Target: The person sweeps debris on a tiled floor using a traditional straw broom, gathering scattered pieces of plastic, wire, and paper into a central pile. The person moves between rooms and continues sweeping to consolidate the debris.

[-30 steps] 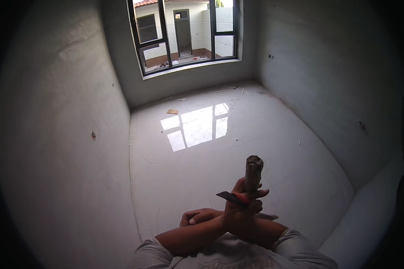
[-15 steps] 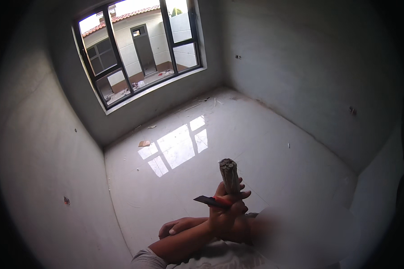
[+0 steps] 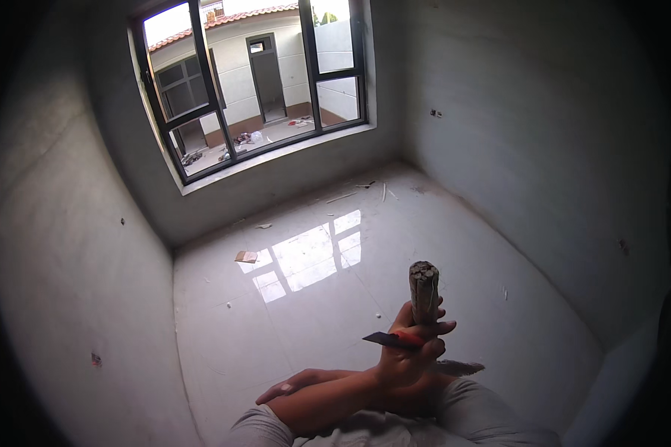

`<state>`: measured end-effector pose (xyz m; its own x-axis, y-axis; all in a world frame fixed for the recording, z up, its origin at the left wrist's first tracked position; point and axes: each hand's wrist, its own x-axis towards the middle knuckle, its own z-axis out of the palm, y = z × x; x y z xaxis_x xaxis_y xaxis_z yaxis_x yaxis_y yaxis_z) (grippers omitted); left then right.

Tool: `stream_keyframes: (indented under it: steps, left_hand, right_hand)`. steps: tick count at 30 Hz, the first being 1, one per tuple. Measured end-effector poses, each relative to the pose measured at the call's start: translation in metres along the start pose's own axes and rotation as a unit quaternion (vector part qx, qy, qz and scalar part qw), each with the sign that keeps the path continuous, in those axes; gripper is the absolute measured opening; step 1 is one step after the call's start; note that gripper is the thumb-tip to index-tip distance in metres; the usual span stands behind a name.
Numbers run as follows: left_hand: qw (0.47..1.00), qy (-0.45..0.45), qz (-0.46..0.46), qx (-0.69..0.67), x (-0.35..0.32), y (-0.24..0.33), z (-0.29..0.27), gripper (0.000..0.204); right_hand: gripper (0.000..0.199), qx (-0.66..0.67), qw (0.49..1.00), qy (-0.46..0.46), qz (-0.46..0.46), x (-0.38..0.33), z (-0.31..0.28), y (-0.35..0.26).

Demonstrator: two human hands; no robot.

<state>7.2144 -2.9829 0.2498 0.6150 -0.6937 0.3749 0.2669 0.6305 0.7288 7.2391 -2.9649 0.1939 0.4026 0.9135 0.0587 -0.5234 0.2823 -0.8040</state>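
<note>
Bare grey walls, the left one (image 3: 67, 246) and the right one (image 3: 529, 141) among them, enclose a pale glossy floor (image 3: 224, 335). A dark-framed window (image 3: 257, 89) fills much of the far side, with a white building (image 3: 294, 45) outside and a bright reflection (image 3: 303, 257) of its panes on the floor. Near the lower edge the person's forearms cross, the left forearm (image 3: 335, 398) lying over the right forearm (image 3: 414, 398). The hands are apart. The left hand (image 3: 410, 356) is closed around a grey-brown bundle of sticks (image 3: 425, 298), which stands roughly upright before the body, its top end above the fist. Well to its left, the right hand (image 3: 297, 382) lies beside the left forearm; its palm is hidden, so whether it holds anything cannot be told. The left hand also grips a red-handled blade (image 3: 384, 340), the dark edge pointing left. Farther off lie a tan scrap (image 3: 246, 257), thin pale strips (image 3: 341, 198) and a small white bit (image 3: 378, 315).
</note>
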Motion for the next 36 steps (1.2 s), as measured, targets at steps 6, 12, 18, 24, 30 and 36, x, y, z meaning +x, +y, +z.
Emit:
stream_keyframes:
  steps: [6, 12, 18, 24, 30, 36]
  left_hand:
    - [0.994, 0.0, -0.081, -0.073, 0.126, 0.01, -0.079, 0.022]
    - [0.99, -0.062, -0.124, 0.011, 0.283, -0.015, -0.161, 0.017]
    - [0.964, -0.192, -0.146, 0.115, 0.407, -0.044, -0.256, 0.031]
    - [0.888, -0.268, -0.176, 0.329, 0.487, -0.109, -0.314, 0.011]
    - [0.769, -0.373, -0.222, 0.47, 0.579, -0.151, -0.347, 0.02]
    - [0.829, -0.261, -0.149, 0.472, 0.669, -0.183, -0.444, 0.032]
  right_hand:
    - [0.049, 0.062, 0.995, 0.077, -0.02, -0.036, -0.124, -0.082]
    - [0.055, 0.144, 0.957, 0.225, -0.113, -0.131, -0.181, -0.162]
    - [0.056, 0.227, 0.874, 0.331, -0.274, -0.299, -0.32, -0.181]
    - [0.077, 0.181, 0.863, 0.446, -0.156, -0.374, -0.383, -0.29]
    - [0.06, 0.139, 0.92, 0.366, 0.003, -0.406, -0.494, -0.36]
    - [0.066, 0.243, 0.906, 0.345, -0.02, -0.418, -0.614, -0.395]
